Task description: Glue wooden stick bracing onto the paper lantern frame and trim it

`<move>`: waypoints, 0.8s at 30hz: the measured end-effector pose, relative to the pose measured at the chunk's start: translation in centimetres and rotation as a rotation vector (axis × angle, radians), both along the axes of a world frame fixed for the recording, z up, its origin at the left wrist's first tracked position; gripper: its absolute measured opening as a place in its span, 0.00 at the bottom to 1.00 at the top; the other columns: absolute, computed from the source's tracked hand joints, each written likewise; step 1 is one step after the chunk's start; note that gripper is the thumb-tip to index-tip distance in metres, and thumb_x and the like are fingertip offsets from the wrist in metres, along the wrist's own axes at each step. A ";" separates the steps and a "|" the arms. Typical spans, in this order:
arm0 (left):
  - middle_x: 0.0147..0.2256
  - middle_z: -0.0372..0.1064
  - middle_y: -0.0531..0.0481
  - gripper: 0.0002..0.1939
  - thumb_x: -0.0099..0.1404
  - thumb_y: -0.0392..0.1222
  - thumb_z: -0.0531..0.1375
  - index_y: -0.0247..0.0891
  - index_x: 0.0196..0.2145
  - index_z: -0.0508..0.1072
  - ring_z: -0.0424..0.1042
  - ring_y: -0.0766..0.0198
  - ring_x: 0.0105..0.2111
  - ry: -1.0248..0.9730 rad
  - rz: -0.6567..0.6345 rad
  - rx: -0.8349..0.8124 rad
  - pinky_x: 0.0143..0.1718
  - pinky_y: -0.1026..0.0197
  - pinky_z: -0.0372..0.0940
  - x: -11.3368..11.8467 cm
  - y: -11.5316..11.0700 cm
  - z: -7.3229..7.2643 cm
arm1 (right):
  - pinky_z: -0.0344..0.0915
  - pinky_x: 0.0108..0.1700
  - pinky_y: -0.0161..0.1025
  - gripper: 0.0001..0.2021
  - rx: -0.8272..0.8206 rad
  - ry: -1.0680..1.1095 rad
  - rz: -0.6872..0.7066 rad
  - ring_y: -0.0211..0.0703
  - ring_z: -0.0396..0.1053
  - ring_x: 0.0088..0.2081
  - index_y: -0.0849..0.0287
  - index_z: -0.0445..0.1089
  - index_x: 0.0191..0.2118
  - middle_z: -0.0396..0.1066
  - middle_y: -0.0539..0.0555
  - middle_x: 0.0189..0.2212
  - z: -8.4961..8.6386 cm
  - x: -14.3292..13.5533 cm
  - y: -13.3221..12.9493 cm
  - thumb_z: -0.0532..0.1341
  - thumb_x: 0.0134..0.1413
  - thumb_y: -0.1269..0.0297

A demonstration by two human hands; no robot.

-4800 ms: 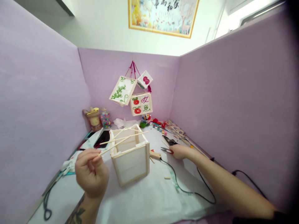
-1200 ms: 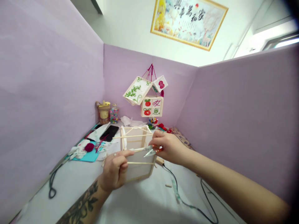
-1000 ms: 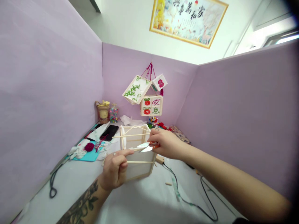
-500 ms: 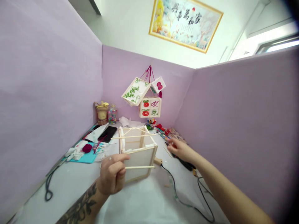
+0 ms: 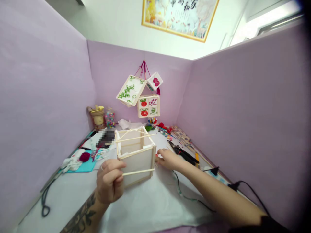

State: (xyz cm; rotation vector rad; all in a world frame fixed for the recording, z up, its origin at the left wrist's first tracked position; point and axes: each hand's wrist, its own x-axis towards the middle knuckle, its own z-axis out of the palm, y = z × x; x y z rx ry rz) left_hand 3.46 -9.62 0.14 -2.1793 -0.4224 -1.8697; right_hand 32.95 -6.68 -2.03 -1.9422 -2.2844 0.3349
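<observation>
A thin wooden stick [image 5: 139, 172] is extending from the left hand [image 5: 110, 181] across the front of a box [image 5: 136, 160], its far end lying near the box's right edge; whether stick and panel are touching is hard to tell. The left hand's fingers are clamping the stick's near end. The box, with pale panels and an open top, is standing upright on the white worktop [image 5: 136, 213], and another stick [image 5: 136, 138] is lying across its upper rim. Just beside the box's right side, the right hand [image 5: 168, 159] is bending down toward the worktop, something red showing at its fingertips; whether its fingers are clamped on anything cannot be told. A dark cord [image 5: 178, 187] is trailing out from below that hand. Farther right, pliers [image 5: 183, 153] with black handles are lying near the forearm. To the left, a ball of dark pink yarn [image 5: 85, 157] is resting over a blue sheet [image 5: 88, 166]. Behind, a jar of colourful beads [image 5: 110, 120] is standing near the purple wall [image 5: 109, 71], where a decorated box [image 5: 131, 90] is hanging among others.
</observation>
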 end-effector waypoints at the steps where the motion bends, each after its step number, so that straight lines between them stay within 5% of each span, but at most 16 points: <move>1: 0.31 0.73 0.48 0.09 0.70 0.41 0.50 0.40 0.32 0.64 0.70 0.62 0.30 0.008 0.010 0.010 0.36 0.54 0.65 0.0 0.0 0.1 | 0.61 0.44 0.40 0.20 -0.022 0.022 0.025 0.53 0.69 0.46 0.63 0.68 0.49 0.72 0.64 0.45 -0.3 -0.6 0.3 0.63 0.51 0.59; 4: 0.31 0.74 0.48 0.10 0.71 0.41 0.50 0.40 0.30 0.63 0.70 0.61 0.31 0.008 0.049 0.018 0.42 0.49 0.62 0.0 -0.1 0.3 | 0.61 0.41 0.38 0.23 -0.064 0.081 0.042 0.52 0.71 0.43 0.63 0.68 0.48 0.74 0.63 0.43 -1.0 -1.6 1.3 0.67 0.45 0.63; 8: 0.31 0.74 0.48 0.11 0.71 0.42 0.49 0.41 0.30 0.62 0.70 0.60 0.33 -0.029 0.050 0.008 0.47 0.45 0.60 0.1 -0.2 0.1 | 0.63 0.40 0.40 0.17 -0.058 0.150 -0.016 0.49 0.72 0.40 0.64 0.67 0.48 0.74 0.63 0.40 -0.2 -0.6 1.0 0.56 0.58 0.58; 11: 0.30 0.74 0.50 0.13 0.71 0.45 0.49 0.42 0.28 0.61 0.70 0.61 0.32 -0.111 0.058 -0.009 0.47 0.45 0.61 0.4 -0.3 0.2 | 0.66 0.36 0.40 0.19 -0.019 0.470 -0.120 0.45 0.71 0.35 0.62 0.65 0.47 0.72 0.58 0.35 2.3 1.4 -1.3 0.47 0.64 0.54; 14: 0.27 0.72 0.50 0.16 0.71 0.48 0.49 0.42 0.27 0.60 0.69 0.61 0.30 -0.247 0.085 -0.057 0.43 0.47 0.63 0.7 -0.4 1.0 | 0.68 0.33 0.40 0.15 0.005 1.017 -0.226 0.43 0.68 0.29 0.58 0.64 0.39 0.67 0.52 0.27 6.0 3.3 -4.1 0.53 0.58 0.51; 17: 0.25 0.69 0.50 0.16 0.71 0.48 0.50 0.41 0.26 0.61 0.68 0.61 0.29 -0.383 0.133 -0.104 0.37 0.52 0.64 0.6 -0.3 2.0 | 0.69 0.29 0.40 0.13 0.041 1.335 -0.229 0.41 0.64 0.25 0.55 0.64 0.35 0.63 0.50 0.25 9.6 3.8 -6.2 0.61 0.51 0.52; 24: 0.29 0.70 0.50 0.02 0.67 0.36 0.55 0.40 0.37 0.67 0.68 0.60 0.36 -0.189 0.273 -0.075 0.40 0.53 0.62 -0.2 0.3 2.5 | 0.61 0.27 0.38 0.19 -0.045 1.301 0.006 0.39 0.60 0.25 0.57 0.67 0.36 0.60 0.49 0.23 14.1 0.8 -6.7 0.67 0.44 0.49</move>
